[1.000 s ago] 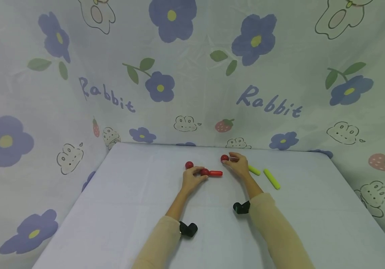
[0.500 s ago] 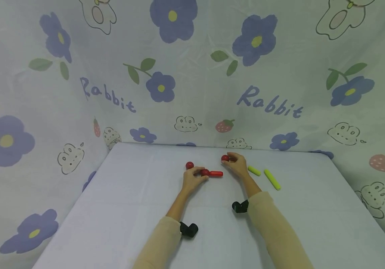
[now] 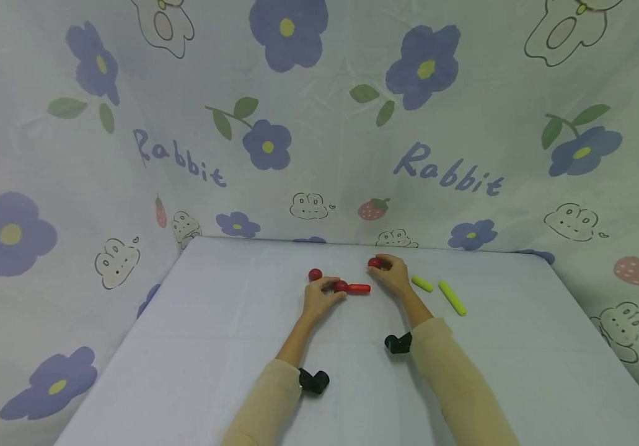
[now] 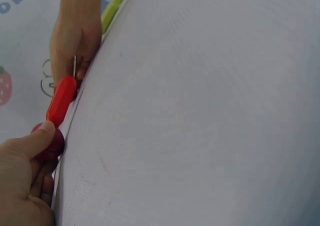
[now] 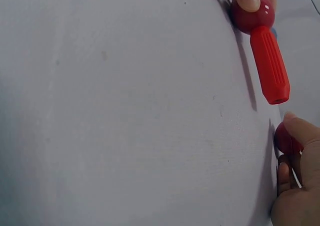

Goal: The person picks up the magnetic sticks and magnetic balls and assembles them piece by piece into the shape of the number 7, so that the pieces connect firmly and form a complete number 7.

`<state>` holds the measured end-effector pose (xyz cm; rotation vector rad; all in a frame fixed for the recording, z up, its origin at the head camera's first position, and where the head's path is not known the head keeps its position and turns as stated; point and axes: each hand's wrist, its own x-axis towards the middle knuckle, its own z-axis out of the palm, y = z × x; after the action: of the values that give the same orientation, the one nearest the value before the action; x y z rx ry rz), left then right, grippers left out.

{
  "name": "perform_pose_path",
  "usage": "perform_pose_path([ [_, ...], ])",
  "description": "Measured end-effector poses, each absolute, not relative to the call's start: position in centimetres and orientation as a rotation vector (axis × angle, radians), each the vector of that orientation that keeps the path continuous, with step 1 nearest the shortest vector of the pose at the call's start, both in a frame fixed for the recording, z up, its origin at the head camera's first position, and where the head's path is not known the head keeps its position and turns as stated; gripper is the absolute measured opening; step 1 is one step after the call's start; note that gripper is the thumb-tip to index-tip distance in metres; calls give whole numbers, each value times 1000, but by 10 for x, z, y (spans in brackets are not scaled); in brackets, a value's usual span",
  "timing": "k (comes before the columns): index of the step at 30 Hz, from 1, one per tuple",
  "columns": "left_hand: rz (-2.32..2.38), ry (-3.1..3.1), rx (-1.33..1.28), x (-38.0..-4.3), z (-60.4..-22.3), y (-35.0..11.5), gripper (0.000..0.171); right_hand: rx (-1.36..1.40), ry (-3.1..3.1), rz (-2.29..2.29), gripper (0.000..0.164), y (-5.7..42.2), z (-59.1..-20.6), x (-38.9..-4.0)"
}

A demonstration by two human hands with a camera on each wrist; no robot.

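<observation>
My left hand (image 3: 319, 300) pinches a dark red ball (image 3: 341, 286) between thumb and fingers. Joined to that ball, a bright red ribbed stick (image 5: 270, 64) points right, toward the other hand, with a small hole in its free end. A second red ball (image 3: 374, 262) is pinched by my right hand (image 3: 396, 275), farther back and to the right; in the right wrist view this ball (image 5: 286, 138) shows beside the thumb, apart from the stick's end. A third red ball (image 3: 315, 274) lies on the table just behind my left hand.
Right of my right hand lie a short yellow-green stick (image 3: 422, 284) and a longer yellow-green stick (image 3: 452, 298). Black wrist cameras jut from the left sleeve (image 3: 313, 381) and the right sleeve (image 3: 398, 343). A patterned cloth wall (image 3: 341, 186) rises behind the white table (image 3: 230, 303).
My right hand and forearm have shifted slightly, so the short yellow-green stick shows in full instead of partly hidden. My left hand keeps its hold on the ball with the stick.
</observation>
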<state>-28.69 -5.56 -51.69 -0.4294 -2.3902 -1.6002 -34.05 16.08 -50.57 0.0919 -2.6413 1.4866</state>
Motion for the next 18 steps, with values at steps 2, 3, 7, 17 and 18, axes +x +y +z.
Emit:
perform_pose_path([
  [2,-1608,-2382,-429,-287,-517,-56,35,89,-2648,1487,48,161,-505,-340],
  [3,-1611,-2376,-430,-287,-517,-56,35,90,-2650,1493,48,161,-505,-339],
  [7,-1622,-2365,-425,-287,-517,-55,35,106,-2657,1498,48,162,-503,-338],
  [17,-1614,-2372,-432,-286,-516,-55,35,85,-2673,1552,51,171,-498,-329],
  [18,-1613,-2369,-435,-286,-516,-55,35,89,-2670,1566,50,171,-498,-328],
])
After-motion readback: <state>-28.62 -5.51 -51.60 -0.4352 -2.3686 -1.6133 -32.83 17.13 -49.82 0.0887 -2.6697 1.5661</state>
